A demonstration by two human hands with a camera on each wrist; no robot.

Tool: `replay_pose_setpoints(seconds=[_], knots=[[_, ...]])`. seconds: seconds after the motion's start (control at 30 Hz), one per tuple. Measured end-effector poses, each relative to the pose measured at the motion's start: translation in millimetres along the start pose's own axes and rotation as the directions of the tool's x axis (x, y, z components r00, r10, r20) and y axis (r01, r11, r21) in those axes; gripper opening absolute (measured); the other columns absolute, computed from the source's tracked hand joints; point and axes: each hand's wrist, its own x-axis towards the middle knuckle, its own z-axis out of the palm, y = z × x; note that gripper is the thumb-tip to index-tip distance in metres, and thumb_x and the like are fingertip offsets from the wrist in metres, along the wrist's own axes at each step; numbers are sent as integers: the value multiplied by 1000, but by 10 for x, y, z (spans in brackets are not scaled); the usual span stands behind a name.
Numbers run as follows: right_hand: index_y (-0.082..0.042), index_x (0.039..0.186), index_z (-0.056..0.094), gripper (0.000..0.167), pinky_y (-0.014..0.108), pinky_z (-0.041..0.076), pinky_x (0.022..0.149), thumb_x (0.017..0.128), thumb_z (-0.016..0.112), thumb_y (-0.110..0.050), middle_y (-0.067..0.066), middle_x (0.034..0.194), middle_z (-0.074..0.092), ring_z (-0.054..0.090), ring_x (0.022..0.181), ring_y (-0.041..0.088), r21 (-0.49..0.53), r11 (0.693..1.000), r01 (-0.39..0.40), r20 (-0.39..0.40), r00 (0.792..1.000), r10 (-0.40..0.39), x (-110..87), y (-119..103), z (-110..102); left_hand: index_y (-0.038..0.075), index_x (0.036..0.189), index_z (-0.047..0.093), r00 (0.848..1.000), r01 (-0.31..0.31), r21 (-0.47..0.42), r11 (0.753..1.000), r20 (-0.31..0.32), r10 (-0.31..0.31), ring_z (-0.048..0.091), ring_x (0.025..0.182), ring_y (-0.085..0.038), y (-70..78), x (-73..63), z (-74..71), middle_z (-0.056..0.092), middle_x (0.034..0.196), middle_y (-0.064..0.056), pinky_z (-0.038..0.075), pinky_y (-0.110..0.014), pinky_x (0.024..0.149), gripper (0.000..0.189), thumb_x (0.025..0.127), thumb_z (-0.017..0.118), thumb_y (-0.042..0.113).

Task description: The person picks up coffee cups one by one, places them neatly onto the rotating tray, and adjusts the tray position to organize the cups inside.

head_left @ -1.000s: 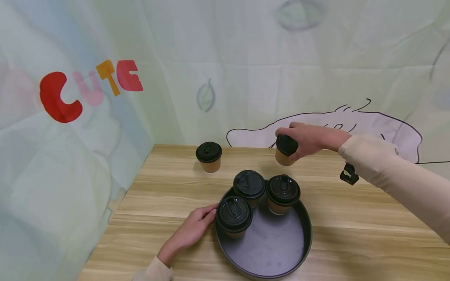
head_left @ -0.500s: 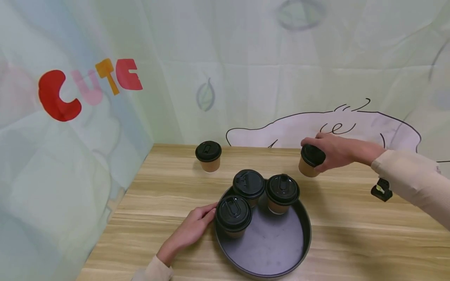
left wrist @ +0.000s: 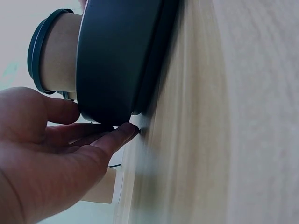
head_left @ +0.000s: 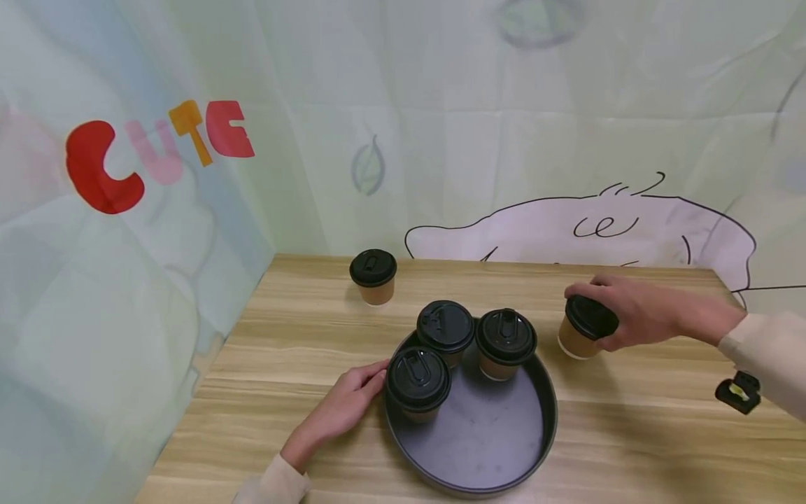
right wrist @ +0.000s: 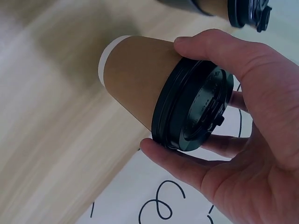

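My right hand (head_left: 642, 311) grips a brown paper coffee cup (right wrist: 135, 79) by its black lid (head_left: 590, 318), thumb on one side and fingers on the other. The cup tilts, low over the table right of a round dark pan (head_left: 491, 448); whether its base touches the wood I cannot tell. Against the pan's left side rests my left hand (head_left: 343, 402), thumb near the rim and fingertips by the lower wall in the left wrist view. Inside the pan stand a front-left cup (head_left: 418, 381), a back cup (head_left: 446, 327) and a right cup (head_left: 506, 339), all black-lidded.
Another lidded cup (head_left: 374, 276) stands upright near the table's back edge, left of the pan. Behind the wooden table (head_left: 283, 350) hangs a printed curtain (head_left: 327, 140), which also covers the left side.
My right hand has carried the cup rightward and nearer to me, from behind the pan to its right, lowering it. The left hand and the pan have stayed put.
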Motion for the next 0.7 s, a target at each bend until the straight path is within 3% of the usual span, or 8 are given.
replay_pose_setpoints(seconds=[0.43, 0.7], knots=[[-23, 142, 54, 79, 28, 57, 72, 75, 94, -30, 6, 126, 57, 61, 94, 10, -23, 997, 67, -31, 997, -68, -428, -353, 30, -8, 145, 54, 1000, 2, 7, 1000, -6, -1, 46, 141, -34, 7, 7, 7, 57, 146, -20, 35, -53, 118, 42, 111, 46, 14], [-29, 146, 50, 82, 26, 57, 73, 76, 93, -34, 1, 133, 52, 61, 95, 6, -33, 993, 116, 2, 993, -116, -522, -640, -4, -7, 145, 54, 1000, 3, 5, 1000, -10, -3, 46, 142, -35, -4, 12, 9, 57, 147, -19, 35, -54, 118, 42, 111, 47, 14]])
